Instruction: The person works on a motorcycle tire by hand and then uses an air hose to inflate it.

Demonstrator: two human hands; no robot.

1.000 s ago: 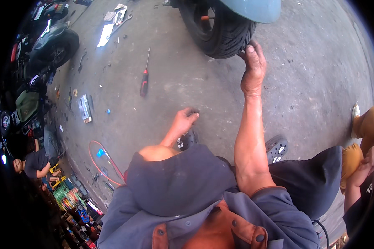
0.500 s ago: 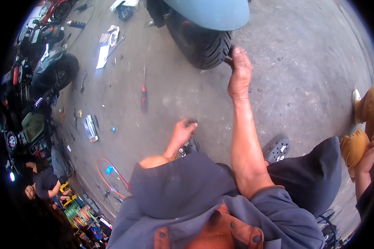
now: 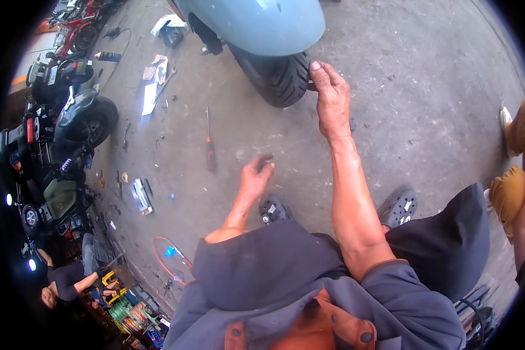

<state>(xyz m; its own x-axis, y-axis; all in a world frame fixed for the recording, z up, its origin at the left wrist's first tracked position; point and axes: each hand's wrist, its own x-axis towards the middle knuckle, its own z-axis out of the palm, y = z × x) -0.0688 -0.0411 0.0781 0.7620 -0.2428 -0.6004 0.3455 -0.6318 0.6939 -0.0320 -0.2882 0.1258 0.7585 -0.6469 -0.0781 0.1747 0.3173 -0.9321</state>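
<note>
Tyre (image 3: pixel 286 81) shifted leftward; right fingers (image 3: pixel 316 66) at its edge, grip unclear; left fingers (image 3: pixel 268 170) empty, open floor (image 3: pixel 245 111) ahead.

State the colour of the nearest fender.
The fender is pale greyish blue, clearest in the head view.

Lit softly, evenly on floor (image 3: pixel 402 122) around tyre (image 3: pixel 284 83); glaring on paper (image 3: pixel 149 98) left of it; bowed, black-rimmed well beyond.

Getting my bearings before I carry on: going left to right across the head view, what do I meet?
Grey-and-black parked motorcycle, flat white paper sheet, red-and-black-handled screwdriver, grooved black rubber tyre, the person's bare right hand, a bystander's mustard-coloured trouser knee.
</note>
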